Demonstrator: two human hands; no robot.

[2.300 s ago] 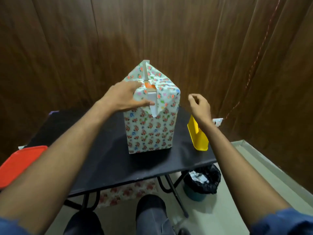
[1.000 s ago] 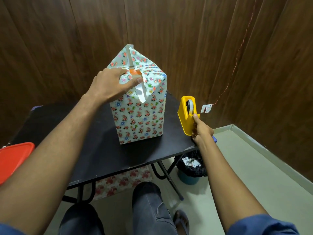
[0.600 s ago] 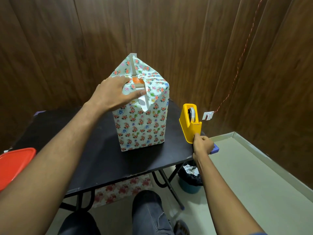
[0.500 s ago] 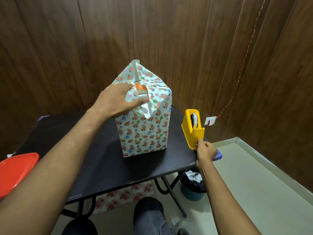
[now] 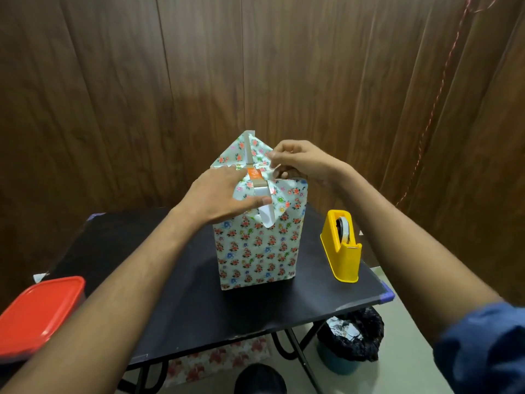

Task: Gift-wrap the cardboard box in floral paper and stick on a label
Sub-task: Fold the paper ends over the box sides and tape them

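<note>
The box wrapped in floral paper (image 5: 257, 251) stands upright in the middle of the black table (image 5: 176, 294). Its top flaps are folded over, with a strip of orange cardboard showing at the seam and one paper point standing up at the back. My left hand (image 5: 224, 199) lies flat on the near top flap, thumb pressing the white paper tip down. My right hand (image 5: 298, 159) is over the right top edge and pinches a small clear piece of tape by the seam. The yellow tape dispenser (image 5: 342, 248) stands to the box's right.
A red-lidded container (image 5: 37, 317) sits at the table's left front corner. Below the right end of the table is a bin with a black liner (image 5: 352, 339). Floral paper (image 5: 218, 359) lies on the floor underneath. Wooden wall panels stand close behind.
My right hand left the tape dispenser and rose to the top of the box with a piece of tape. My left hand kept pressing the flap down.
</note>
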